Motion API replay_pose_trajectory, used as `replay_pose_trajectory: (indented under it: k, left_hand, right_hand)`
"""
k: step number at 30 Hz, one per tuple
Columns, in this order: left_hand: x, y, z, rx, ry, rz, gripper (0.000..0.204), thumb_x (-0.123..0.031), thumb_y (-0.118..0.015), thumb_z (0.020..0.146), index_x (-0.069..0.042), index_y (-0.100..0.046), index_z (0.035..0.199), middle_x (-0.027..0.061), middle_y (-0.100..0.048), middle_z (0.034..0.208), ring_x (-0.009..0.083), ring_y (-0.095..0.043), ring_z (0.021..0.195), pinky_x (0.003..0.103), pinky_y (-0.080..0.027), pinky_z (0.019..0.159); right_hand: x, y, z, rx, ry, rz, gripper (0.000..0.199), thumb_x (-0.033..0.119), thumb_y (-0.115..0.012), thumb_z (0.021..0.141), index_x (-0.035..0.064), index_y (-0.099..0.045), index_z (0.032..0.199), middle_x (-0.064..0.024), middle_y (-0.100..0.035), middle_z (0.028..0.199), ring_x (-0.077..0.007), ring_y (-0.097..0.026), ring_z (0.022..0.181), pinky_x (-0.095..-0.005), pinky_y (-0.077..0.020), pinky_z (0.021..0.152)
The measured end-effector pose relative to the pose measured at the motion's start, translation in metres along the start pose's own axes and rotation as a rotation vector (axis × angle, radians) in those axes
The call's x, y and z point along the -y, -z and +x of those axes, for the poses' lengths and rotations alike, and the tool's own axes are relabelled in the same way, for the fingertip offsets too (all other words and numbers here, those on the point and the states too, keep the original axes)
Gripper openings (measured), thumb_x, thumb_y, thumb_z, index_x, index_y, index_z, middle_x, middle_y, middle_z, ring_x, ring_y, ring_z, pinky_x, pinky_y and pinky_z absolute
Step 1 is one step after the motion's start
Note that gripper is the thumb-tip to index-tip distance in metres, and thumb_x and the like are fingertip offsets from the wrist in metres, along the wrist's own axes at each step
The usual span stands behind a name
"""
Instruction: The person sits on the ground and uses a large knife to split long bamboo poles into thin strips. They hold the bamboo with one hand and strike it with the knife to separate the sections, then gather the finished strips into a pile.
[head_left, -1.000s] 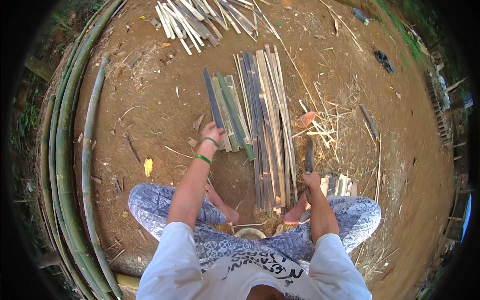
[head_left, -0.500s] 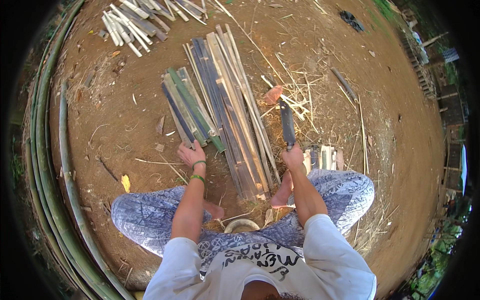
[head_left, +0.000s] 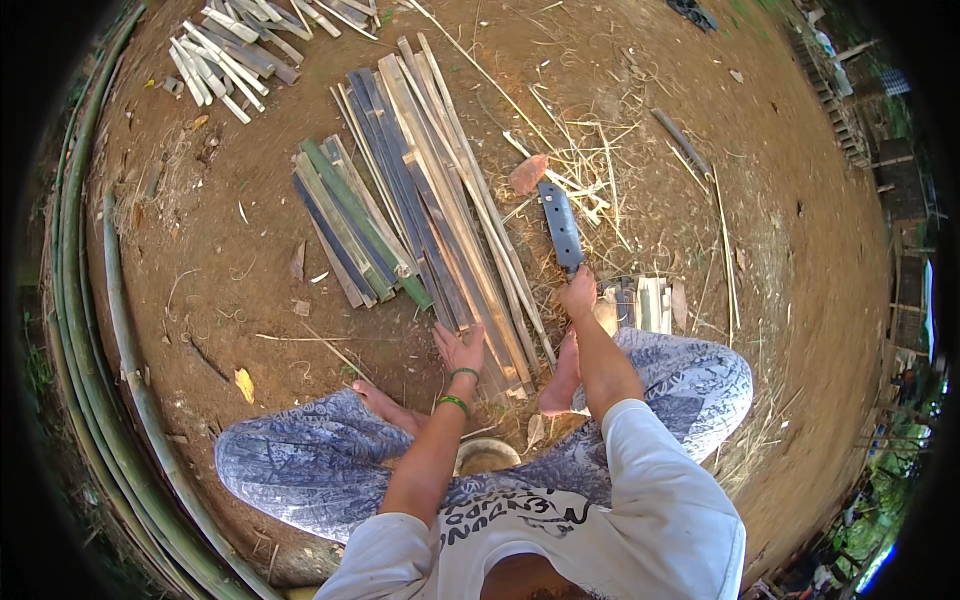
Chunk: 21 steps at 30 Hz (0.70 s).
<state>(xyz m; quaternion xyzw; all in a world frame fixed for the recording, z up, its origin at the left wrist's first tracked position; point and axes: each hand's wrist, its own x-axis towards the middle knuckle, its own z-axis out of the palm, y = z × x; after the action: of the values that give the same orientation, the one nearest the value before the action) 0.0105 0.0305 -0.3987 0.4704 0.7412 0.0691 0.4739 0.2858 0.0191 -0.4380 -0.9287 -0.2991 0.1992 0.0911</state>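
I sit on bare earth with my legs apart. My right hand (head_left: 578,295) grips the handle of a broad dark knife (head_left: 561,225), its blade pointing away from me. My left hand (head_left: 460,350), with green bands at the wrist, rests fingers spread on the near ends of a bundle of long split bamboo slats (head_left: 440,190) lying in front of me. A shorter pile of green and grey bamboo strips (head_left: 350,225) lies just left of the bundle.
Long green bamboo poles (head_left: 95,330) curve along the left edge. A heap of short pale bamboo pieces (head_left: 235,50) lies at the far left. Thin shavings (head_left: 590,150) scatter beyond the knife. Short cut pieces (head_left: 645,300) lie by my right knee. A round container (head_left: 483,455) sits between my legs.
My right hand has lifted the knife off the ground and holds it forward. My left hand came back from the short strips to the near ends of the long slats.
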Motion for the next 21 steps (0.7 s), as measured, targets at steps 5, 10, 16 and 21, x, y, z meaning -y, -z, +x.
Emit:
replay_pose_trajectory:
  k: [5, 10, 16, 21]
  left_hand:
    - [-0.015, 0.009, 0.003, 0.028, 0.036, -0.107, 0.114, -0.057, -0.071, 0.081, 0.002, -0.008, 0.156, 0.0262, -0.011, 0.161, 0.041, -0.015, 0.149, 0.047, -0.02, 0.12]
    - [-0.019, 0.003, 0.008, 0.046, 0.056, -0.121, 0.118, -0.058, -0.072, 0.079, 0.003, -0.006, 0.156, 0.0284, -0.013, 0.159, 0.0414, -0.016, 0.148, 0.045, -0.023, 0.12]
    - [-0.016, 0.018, 0.024, 0.138, 0.053, -0.18, 0.122, -0.063, -0.073, 0.076, 0.003, -0.008, 0.156, 0.0293, -0.014, 0.159, 0.0418, -0.018, 0.148, 0.045, -0.022, 0.12]
    - [-0.027, 0.025, 0.02, 0.222, 0.088, -0.207, 0.122, -0.064, -0.072, 0.076, 0.004, -0.01, 0.155, 0.0284, -0.013, 0.16, 0.04, -0.017, 0.149, 0.044, -0.021, 0.121]
  right_hand:
    - [0.032, -0.005, -0.033, -0.184, 0.265, 0.08, 0.047, 0.017, -0.063, 0.087, -0.0018, -0.052, 0.129, -0.0293, -0.051, 0.128, -0.0431, -0.05, 0.121, -0.0479, -0.0415, 0.102]
    - [0.061, -0.049, -0.082, 0.02, 0.139, 0.266, 0.06, 0.041, -0.055, 0.095, -0.0054, -0.05, 0.132, -0.0311, -0.05, 0.13, -0.0452, -0.048, 0.122, -0.0498, -0.0384, 0.105]
    - [0.101, -0.038, -0.104, 0.272, -0.044, 0.315, 0.094, 0.068, -0.058, 0.085, -0.0084, -0.045, 0.139, -0.0336, -0.045, 0.141, -0.0449, -0.043, 0.132, -0.0448, -0.0329, 0.112]
    - [0.094, -0.028, -0.097, 0.448, -0.097, 0.43, 0.11, 0.077, -0.064, 0.075, -0.0093, -0.043, 0.141, -0.0327, -0.049, 0.139, -0.043, -0.046, 0.133, -0.0429, -0.0337, 0.112]
